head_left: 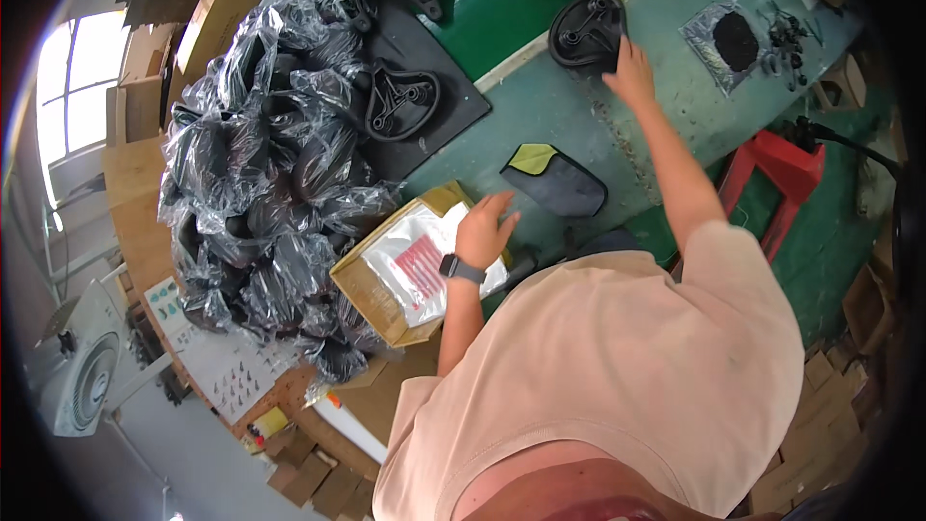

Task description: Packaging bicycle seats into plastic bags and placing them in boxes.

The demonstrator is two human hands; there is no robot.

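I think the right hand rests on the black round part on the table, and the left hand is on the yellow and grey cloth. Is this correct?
Partly. In the head view the left hand is over the cardboard box of clear bags, not the yellow and grey cloth. The right hand does touch the black round part.

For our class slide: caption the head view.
Right hand touches a round black plastic part; left hand rests on a bag-filled cardboard box.
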